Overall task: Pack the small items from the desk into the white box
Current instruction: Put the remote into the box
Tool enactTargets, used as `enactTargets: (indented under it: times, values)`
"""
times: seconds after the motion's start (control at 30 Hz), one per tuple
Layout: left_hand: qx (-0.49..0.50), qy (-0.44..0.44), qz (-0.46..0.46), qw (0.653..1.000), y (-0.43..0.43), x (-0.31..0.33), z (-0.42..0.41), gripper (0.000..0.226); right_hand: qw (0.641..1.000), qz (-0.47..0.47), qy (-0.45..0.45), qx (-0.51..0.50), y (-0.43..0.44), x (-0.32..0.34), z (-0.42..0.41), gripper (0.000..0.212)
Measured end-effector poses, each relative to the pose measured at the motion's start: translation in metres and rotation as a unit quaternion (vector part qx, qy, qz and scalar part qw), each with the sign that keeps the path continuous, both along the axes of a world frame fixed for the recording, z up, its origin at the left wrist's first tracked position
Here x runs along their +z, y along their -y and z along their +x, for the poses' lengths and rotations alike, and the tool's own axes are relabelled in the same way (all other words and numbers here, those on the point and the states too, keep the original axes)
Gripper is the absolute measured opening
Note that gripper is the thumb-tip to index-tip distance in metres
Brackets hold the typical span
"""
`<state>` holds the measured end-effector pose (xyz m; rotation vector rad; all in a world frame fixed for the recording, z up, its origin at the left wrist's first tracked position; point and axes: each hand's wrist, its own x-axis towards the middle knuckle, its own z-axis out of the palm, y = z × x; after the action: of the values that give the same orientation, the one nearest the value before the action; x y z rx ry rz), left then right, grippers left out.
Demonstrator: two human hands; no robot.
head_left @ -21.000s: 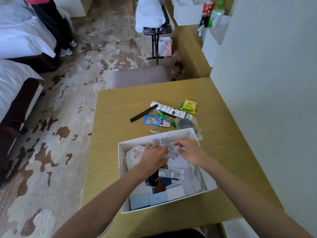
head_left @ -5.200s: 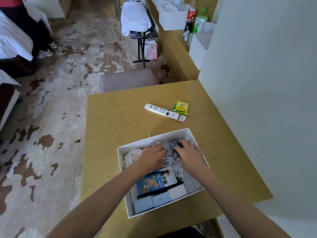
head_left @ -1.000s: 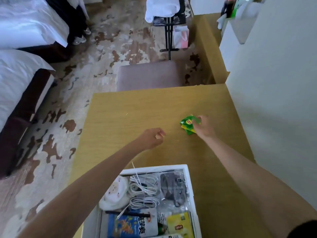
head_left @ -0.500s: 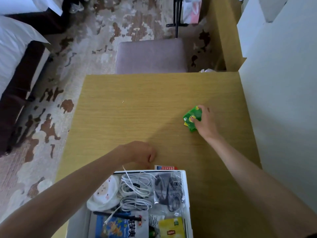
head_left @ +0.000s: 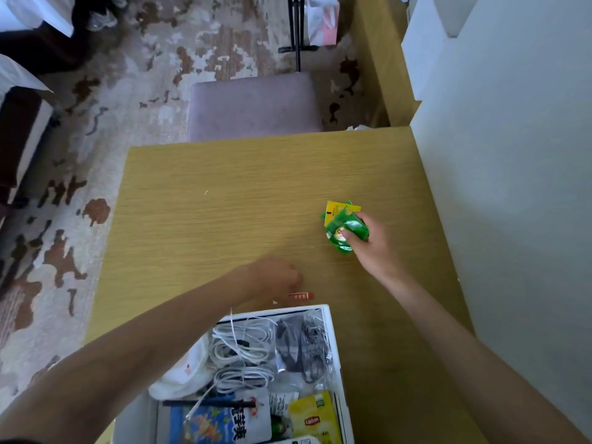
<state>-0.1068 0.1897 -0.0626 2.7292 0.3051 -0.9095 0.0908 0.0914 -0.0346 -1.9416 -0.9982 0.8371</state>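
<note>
My right hand (head_left: pixel 374 248) grips a bunch of green and yellow tea packets (head_left: pixel 341 225) just above the right part of the wooden desk (head_left: pixel 224 213). My left hand (head_left: pixel 275 278) is closed on a small white item with a red end (head_left: pixel 301 295), held low over the desk just beyond the far edge of the white box (head_left: pixel 334 341). The box stands at the near edge and holds white cables (head_left: pixel 243 350), a dark bagged item (head_left: pixel 301 344), a yellow Lipton packet (head_left: pixel 314 418), a blue snack packet (head_left: pixel 205 424) and a white round pouch (head_left: pixel 182 373).
A mauve padded stool (head_left: pixel 256 107) stands against the desk's far edge. A white wall (head_left: pixel 512 187) runs along the desk's right side. Patterned carpet (head_left: pixel 128 75) lies to the left, with a bed corner (head_left: pixel 19 129) at far left and a black stand leg (head_left: pixel 296 27) beyond the stool.
My right hand has lifted the tea packets off the desk and drawn them slightly nearer. My left hand stays closed just beyond the box's far edge, the red-ended item showing beside it.
</note>
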Motion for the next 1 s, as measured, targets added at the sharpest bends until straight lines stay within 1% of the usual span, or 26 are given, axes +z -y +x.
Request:
enactTargets:
  times: [0.13, 0.23, 0.3, 0.37, 0.43, 0.5, 0.53, 0.6, 0.63, 0.7, 0.77, 0.87, 0.93, 1.0]
  values:
    - [0.031, -0.034, 0.031, 0.998, -0.003, 0.007, -0.001, 0.026, 0.996, 0.043, -0.057, -0.051, 0.024, 0.022, -0.015, 0.021]
    - [0.037, -0.089, 0.040, 0.995, -0.006, 0.015, -0.010, 0.023, 0.993, 0.071, -0.084, -0.046, 0.046, 0.043, -0.033, 0.025]
    - [0.038, -0.101, 0.055, 0.993, -0.008, 0.021, -0.021, 0.017, 0.991, 0.086, -0.098, -0.037, 0.061, 0.057, -0.048, 0.026]
    - [0.058, -0.082, 0.070, 0.992, -0.009, 0.028, -0.035, 0.016, 0.989, 0.094, -0.114, -0.022, 0.077, 0.069, -0.066, 0.026]
    - [0.104, -0.055, 0.070, 0.991, -0.011, 0.041, -0.048, 0.022, 0.987, 0.102, -0.125, 0.001, 0.091, 0.080, -0.084, 0.023]
    - [0.166, 0.000, 0.046, 0.985, -0.012, 0.058, -0.064, 0.028, 0.987, 0.092, -0.130, 0.016, 0.105, 0.089, -0.101, 0.021]
    - [0.201, 0.044, 0.022, 0.978, -0.012, 0.068, -0.072, 0.029, 0.990, 0.082, -0.116, 0.028, 0.111, 0.093, -0.109, 0.018]
    - [0.276, 0.154, -0.045, 0.948, -0.008, 0.093, -0.091, 0.024, 0.996, 0.053, -0.027, 0.064, 0.125, 0.098, -0.125, 0.013]
    - [0.306, 0.203, -0.072, 0.927, -0.003, 0.106, -0.100, 0.028, 0.995, 0.034, 0.023, 0.089, 0.131, 0.098, -0.132, 0.016]
    - [0.334, 0.267, -0.099, 0.898, 0.011, 0.133, -0.118, 0.034, 0.985, -0.010, 0.102, 0.141, 0.140, 0.097, -0.147, 0.025]
    - [0.342, 0.301, -0.112, 0.883, 0.027, 0.152, -0.135, 0.031, 0.968, -0.057, 0.163, 0.185, 0.146, 0.091, -0.158, 0.031]
    - [0.331, 0.342, -0.158, 0.865, 0.053, 0.168, -0.160, 0.026, 0.936, -0.121, 0.238, 0.229, 0.153, 0.084, -0.169, 0.028]
    - [0.309, 0.365, -0.162, 0.863, 0.072, 0.171, -0.175, 0.027, 0.915, -0.160, 0.278, 0.246, 0.157, 0.083, -0.175, 0.030]
    - [0.297, 0.365, -0.164, 0.867, 0.092, 0.167, -0.185, 0.026, 0.890, -0.187, 0.317, 0.270, 0.161, 0.081, -0.179, 0.034]
